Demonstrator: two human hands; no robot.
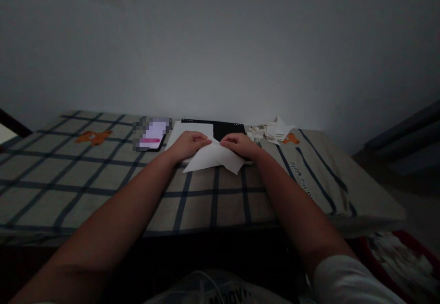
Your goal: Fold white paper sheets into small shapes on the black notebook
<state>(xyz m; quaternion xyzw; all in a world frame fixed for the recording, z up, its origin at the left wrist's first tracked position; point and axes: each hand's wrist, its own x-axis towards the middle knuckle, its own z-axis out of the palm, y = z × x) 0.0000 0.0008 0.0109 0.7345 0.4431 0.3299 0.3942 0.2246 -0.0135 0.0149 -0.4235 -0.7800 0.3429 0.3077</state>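
Observation:
A white sheet of paper (215,153) is pinched between my two hands at its upper middle, its lower corners hanging over the table's checked cloth. My left hand (189,146) is closed on the paper's left side, thumb and fingers together. On the other side, my right hand (240,145) is closed with thumb and index finger on the same sheet. A crease or overlap shows between the hands; whether the sheet is folded or torn there I cannot tell. Behind the hands lie another white sheet (195,129) and a flat black board (228,129), partly covered.
A phone (151,134) with a lit screen lies to the left. Crumpled or folded paper pieces (271,130) are heaped to the right. The checked tablecloth (103,166) meets a plain wall behind. Below at right stands a red container (373,262) with paper scraps.

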